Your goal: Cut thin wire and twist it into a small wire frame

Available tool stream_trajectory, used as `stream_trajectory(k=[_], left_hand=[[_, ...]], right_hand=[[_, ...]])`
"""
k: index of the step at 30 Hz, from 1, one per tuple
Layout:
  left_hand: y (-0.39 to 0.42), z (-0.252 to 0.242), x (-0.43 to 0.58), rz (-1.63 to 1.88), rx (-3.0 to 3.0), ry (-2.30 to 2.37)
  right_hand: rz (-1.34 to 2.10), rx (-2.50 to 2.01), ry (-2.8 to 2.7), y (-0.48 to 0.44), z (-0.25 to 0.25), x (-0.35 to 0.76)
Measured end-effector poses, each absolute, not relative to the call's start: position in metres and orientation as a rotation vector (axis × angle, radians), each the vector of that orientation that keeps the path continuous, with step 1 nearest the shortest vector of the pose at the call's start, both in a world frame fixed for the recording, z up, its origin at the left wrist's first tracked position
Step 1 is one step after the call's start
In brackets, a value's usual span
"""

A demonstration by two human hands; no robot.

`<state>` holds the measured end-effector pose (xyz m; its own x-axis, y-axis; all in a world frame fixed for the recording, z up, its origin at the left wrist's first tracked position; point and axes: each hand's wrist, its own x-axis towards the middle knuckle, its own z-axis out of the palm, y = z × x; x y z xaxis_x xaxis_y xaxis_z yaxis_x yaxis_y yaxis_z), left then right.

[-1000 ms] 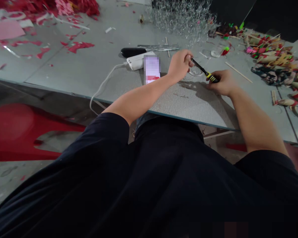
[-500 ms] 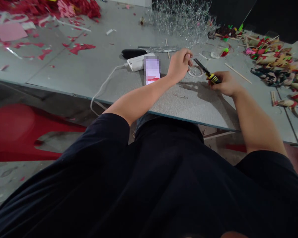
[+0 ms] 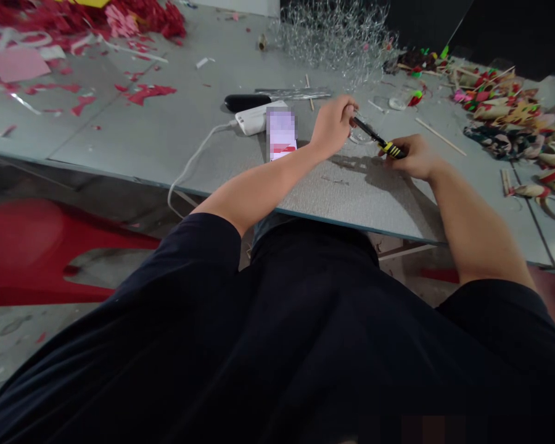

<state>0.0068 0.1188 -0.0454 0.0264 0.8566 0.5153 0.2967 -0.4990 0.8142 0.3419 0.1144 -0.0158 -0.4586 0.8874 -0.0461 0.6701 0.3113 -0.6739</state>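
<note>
In the head view, my left hand (image 3: 330, 126) is raised over the table, thumb and fingers pinched together. Whatever they pinch is too small to make out. My right hand (image 3: 416, 154) grips a slim black tool with a yellow-and-black handle (image 3: 391, 149), possibly pliers. The tool's dark tip reaches my left fingertips; whether it touches them I cannot tell. Under the tool lies a clear ring (image 3: 359, 137), like a tape roll, partly hidden. Left of my left hand lie a phone (image 3: 282, 132) with a lit screen and a white power bank (image 3: 252, 118) with a cable.
Behind the phone is a black-handled object (image 3: 247, 102) beside silver strips (image 3: 300, 94). A tangle of silver curls (image 3: 337, 37) stands at the back. Small colourful craft pieces (image 3: 504, 105) crowd the right, a thin stick (image 3: 439, 135) nearby. Red scraps (image 3: 150, 92) lie left; a red stool (image 3: 37, 246) stands below.
The tool in my right hand has moved left, so its tip now meets my left fingertips. My left hand stays pinched in nearly the same place.
</note>
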Motion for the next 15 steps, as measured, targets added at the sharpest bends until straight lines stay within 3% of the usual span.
stream_trajectory(k=[15], left_hand=[[0.112, -0.038, 0.003, 1.479, 1.7, 1.15]], right_hand=[[0.903, -1.435, -2.247, 0.107, -0.007, 0.335]])
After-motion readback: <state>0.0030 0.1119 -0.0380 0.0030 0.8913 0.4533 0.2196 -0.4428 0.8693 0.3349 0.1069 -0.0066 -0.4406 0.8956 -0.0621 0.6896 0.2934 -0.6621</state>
